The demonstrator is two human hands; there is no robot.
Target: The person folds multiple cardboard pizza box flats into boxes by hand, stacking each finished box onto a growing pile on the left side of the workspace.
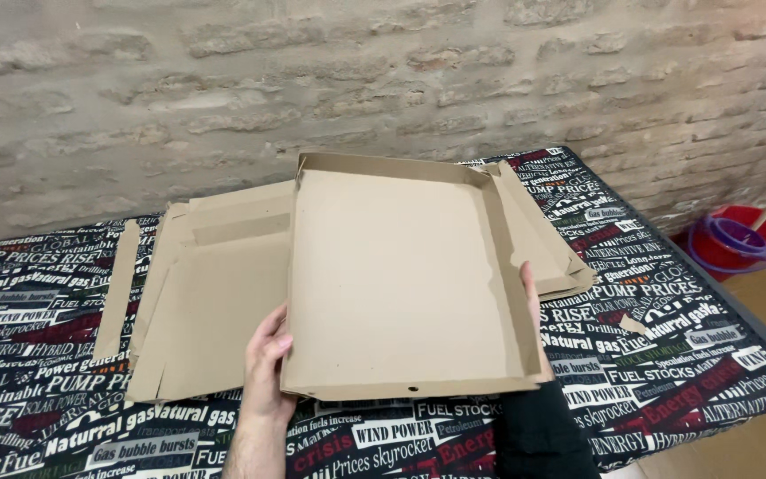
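The cardboard tray (396, 284), a shallow folded box half with raised side walls, lies flat over the middle of the worktop (667, 355), open side up. It is nearly square; its slightly longer axis runs from the near edge toward the brick wall (223, 80). The near wall carries one small round hole.

The left hand (268, 368) grips the tray's near left corner: the fingers curl against the side wall, thumb side toward the tray; the fingertips are hidden beneath the cardboard. The right hand (534, 310) holds the tray's right wall, fingers laid flat along it. The palm is hidden behind the wall, and the dark sleeve (543, 435) covers the wrist. Both grips are closed on the tray.

A second flat cardboard sheet (206, 302) lies under and left of the tray, reaching toward the left edge, with a tape strip across its far part. A loose narrow cardboard strip (117, 293) lies beside it, long axis near to far. Folded flaps (547, 239) project past the tray's right side.

The worktop cover is black with white and red print. A red bucket (738, 239) stands on the floor past the right edge, partly cut off by the frame.
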